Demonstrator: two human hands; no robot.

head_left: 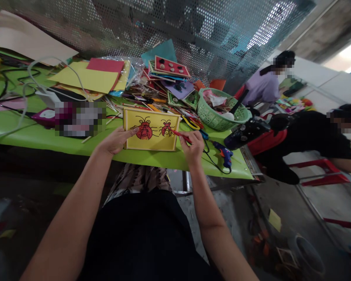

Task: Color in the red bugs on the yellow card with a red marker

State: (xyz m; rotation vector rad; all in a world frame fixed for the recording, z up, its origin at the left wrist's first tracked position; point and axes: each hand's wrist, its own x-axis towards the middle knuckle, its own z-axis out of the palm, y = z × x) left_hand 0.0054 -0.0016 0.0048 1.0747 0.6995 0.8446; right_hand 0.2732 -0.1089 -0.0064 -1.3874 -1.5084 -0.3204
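- Yellow pale-framed picture card [152,145], at the table's near edge between our hands: larger ladybird [144,132] left, smaller ladybird [166,129] right, both red, outlined in black.
- Blue glue gun [226,156], corded: any lettering too small for us to read.
- Our left hand [114,141]: pinching the card's left edge, thumb across the front, fingers mostly hidden.
- Our right hand [194,146]: pinching a slanted red pen [181,136], tip at the smaller ladybird.
- Table [236,169], glossy green, bearing a light-green basket [205,112] and coloured sheets [84,76].
- Beyond, a perforated metal screen [105,37]; rightward, a person in purple [261,86] and a person in black [310,134].
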